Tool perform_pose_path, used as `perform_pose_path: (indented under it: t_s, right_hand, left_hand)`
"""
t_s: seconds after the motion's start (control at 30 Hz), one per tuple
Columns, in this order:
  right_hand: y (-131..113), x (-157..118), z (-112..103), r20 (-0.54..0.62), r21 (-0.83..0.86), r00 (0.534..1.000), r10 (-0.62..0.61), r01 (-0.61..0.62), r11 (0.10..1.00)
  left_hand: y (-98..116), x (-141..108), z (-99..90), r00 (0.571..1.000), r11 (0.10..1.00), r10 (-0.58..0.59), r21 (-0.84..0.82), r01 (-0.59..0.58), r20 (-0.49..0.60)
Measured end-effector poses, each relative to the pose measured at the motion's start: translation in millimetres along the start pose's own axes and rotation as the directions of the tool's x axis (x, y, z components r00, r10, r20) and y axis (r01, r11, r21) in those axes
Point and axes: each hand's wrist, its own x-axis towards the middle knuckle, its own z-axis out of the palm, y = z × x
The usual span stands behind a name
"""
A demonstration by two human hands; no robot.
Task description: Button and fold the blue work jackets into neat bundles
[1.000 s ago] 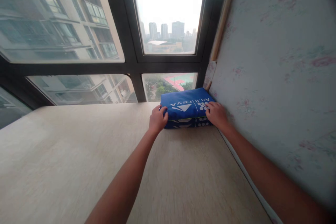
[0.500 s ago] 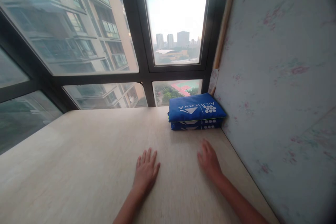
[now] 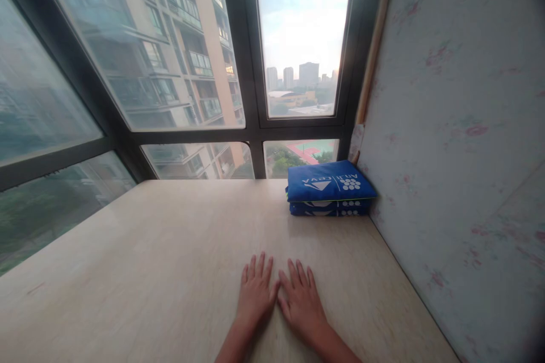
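Both palms face down on a pale, stone-like window sill (image 3: 179, 249). My left hand (image 3: 256, 292) lies flat with its fingers spread and holds nothing. Close beside it, my right hand (image 3: 302, 300) also rests flat, fingers apart and empty; the two thumbs are near each other or touching. Beyond the hands, a stack of folded blue fabric bags (image 3: 330, 187) with white printed logos and a thin yellow-green edge sits in the far right corner. Neither hand touches the stack.
Dark window frames (image 3: 191, 137) border the sill at the back and left, with buildings and trees outside. A wall with floral wallpaper (image 3: 460, 181) runs along the right side. A wooden strip (image 3: 377, 39) edges the wall by the window.
My right hand has come back from near the blue stack and now lies flat beside my left hand. The view has shifted slightly left. The stack stays in its corner.
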Motion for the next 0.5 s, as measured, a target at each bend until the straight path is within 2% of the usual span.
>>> perform_pose_path:
  t_s: [0.17,0.33,0.5]
  right_hand:
    - [-2,-2,-3,0.06,0.001,0.998,0.011,-0.011,1.0]
    - [-3,0,-5,0.093,0.001,0.995,0.024,-0.025,1.0]
    - [-1,-2,-3,0.059,0.004,0.998,0.007,-0.008,1.0]
  left_hand:
    - [-2,0,-4.8,0.998,1.0,0.013,-0.003,-0.013,0.067]
    - [-2,0,-2.4,0.997,1.0,0.01,0.015,-0.011,0.081]
    - [-3,-1,5.4,1.0,1.0,0.016,0.025,-0.017,0.013]
